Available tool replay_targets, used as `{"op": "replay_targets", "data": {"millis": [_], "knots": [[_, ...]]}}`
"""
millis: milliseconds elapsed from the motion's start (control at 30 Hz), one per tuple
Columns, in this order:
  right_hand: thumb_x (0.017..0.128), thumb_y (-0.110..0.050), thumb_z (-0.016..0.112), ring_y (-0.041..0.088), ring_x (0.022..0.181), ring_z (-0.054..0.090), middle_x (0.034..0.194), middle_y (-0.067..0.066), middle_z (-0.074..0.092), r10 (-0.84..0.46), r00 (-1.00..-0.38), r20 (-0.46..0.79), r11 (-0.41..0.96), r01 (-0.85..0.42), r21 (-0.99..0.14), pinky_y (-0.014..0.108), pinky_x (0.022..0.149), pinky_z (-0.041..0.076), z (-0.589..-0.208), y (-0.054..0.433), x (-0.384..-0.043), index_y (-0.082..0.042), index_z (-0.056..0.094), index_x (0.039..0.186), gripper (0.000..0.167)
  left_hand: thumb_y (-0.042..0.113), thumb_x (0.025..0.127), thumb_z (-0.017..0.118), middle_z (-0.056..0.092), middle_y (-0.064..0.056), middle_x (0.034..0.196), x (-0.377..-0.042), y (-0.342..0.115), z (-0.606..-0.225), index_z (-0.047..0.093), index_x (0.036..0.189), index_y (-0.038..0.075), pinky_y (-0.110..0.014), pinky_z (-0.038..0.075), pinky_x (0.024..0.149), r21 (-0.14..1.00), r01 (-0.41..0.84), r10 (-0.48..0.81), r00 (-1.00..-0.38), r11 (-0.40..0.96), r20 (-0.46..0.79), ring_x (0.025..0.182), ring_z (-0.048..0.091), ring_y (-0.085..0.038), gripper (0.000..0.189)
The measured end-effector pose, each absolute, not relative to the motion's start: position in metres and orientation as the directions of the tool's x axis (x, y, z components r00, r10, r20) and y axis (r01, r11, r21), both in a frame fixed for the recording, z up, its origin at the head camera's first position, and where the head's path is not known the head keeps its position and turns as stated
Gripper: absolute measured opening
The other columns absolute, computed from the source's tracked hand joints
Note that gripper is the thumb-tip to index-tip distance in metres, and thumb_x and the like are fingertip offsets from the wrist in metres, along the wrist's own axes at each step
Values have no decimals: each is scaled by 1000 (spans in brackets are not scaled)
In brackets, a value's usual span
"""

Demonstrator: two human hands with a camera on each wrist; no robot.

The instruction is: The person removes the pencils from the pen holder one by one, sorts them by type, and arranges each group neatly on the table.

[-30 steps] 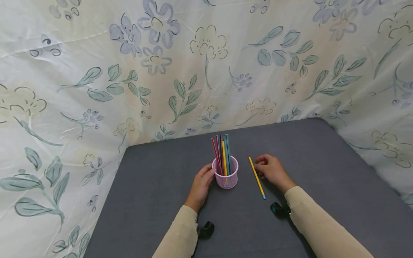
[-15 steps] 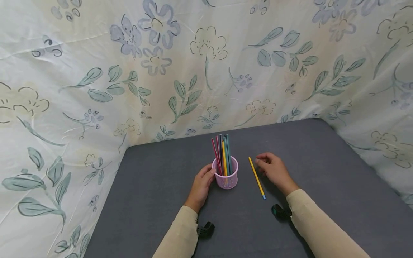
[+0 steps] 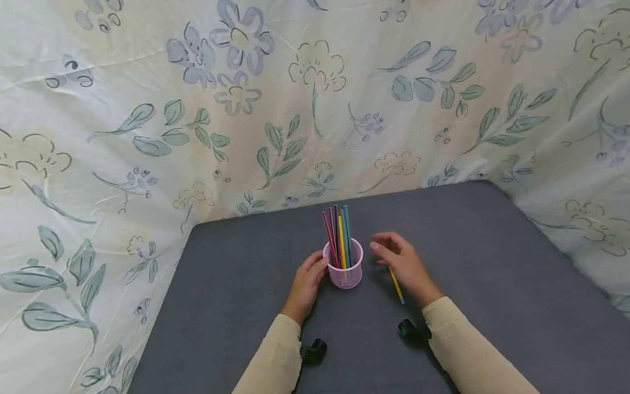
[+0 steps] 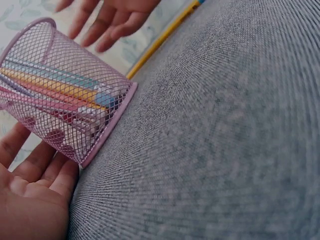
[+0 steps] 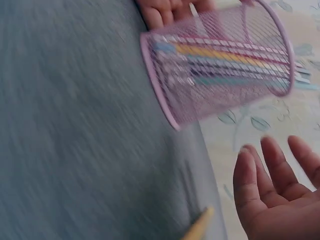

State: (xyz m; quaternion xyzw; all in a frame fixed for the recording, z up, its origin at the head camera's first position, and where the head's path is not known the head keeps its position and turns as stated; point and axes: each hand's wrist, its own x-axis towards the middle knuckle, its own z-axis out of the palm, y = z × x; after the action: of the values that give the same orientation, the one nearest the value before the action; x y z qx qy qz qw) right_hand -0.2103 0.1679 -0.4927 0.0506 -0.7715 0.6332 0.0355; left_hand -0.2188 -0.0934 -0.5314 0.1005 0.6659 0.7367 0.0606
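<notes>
A pink mesh pencil cup [image 3: 346, 277] stands upright on the table, holding several pencils [image 3: 342, 235] in red, dark, yellow and teal. My left hand [image 3: 306, 284] holds the cup at its left side, fingers curved against the mesh and thumb near the rim. My right hand [image 3: 406, 265] hovers to the right of the cup, apart from it, with loosely bent fingers and nothing in them. Beneath that hand lies a yellow pencil [image 3: 396, 287] with a blue end; its upper part is hidden in the head view. The left wrist view also shows this yellow pencil [image 4: 165, 37] behind the cup.
The dark grey tabletop [image 3: 236, 273] carries the cup and the loose pencil. A floral cloth [image 3: 275, 109] hangs behind the table and along its sides. A black wrist camera [image 3: 314, 350] sits on the left forearm, another black camera [image 3: 412, 330] on the right.
My right hand has moved left from beside the loose yellow pencil to over it, closer to the cup. The left hand, cup and pencils stay put.
</notes>
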Motion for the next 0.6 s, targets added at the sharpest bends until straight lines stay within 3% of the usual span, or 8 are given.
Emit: {"op": "replay_targets", "data": {"millis": [200, 433, 600], "knots": [[111, -27, 68, 40, 139, 55, 154, 18, 55, -123, -977, 174, 105, -187, -977, 62, 110, 49, -503, 148, -207, -7, 54, 156, 52, 32, 114, 57, 61, -14, 150, -219, -93, -533, 61, 148, -1, -45, 39, 122, 992, 46, 224, -972, -118, 72, 140, 57, -30, 48], [109, -22, 68, 41, 136, 57, 151, 16, 56, -159, -965, 210, 48, -220, -974, 64, 112, 46, -516, 138, -204, -15, 54, 159, 52, 33, 113, 58, 61, -14, 151, -222, -92, -534, 61, 149, 0, -45, 39, 122, 991, 44, 229, -971, -122, 72, 140, 56, -29, 49], [111, -22, 66, 39, 140, 54, 159, 15, 53, -165, -963, 212, 35, -221, -975, 65, 115, 43, -521, 137, -201, -16, 50, 164, 55, 31, 113, 60, 61, -15, 150, -221, -93, -534, 61, 148, -2, -45, 39, 122, 991, 46, 225, -972, -128, 74, 139, 57, -30, 48]]}}
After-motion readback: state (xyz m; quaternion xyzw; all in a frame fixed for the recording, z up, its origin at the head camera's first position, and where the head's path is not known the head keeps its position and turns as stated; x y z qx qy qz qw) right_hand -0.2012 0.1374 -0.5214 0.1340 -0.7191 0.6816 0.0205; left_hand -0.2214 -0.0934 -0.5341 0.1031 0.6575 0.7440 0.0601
